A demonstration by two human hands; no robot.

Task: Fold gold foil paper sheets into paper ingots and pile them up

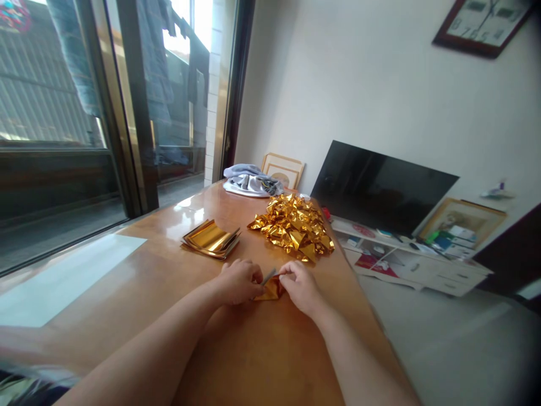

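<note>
A small piece of gold foil paper [271, 288] lies on the wooden table [169, 265], pinched from both sides. My left hand [237, 280] grips its left edge and my right hand [301, 286] grips its right edge, fingers closed on a fold. Just beyond my hands is a heap of folded gold foil pieces [293, 225]. To the left of the heap sits a stack of flat gold foil sheets [210, 238].
A grey and white cloth bundle [249, 181] lies at the table's far end by a picture frame [282, 170]. Glass sliding doors stand to the left. A dark TV screen [380, 189] leans over a low white cabinet [414, 259] on the right.
</note>
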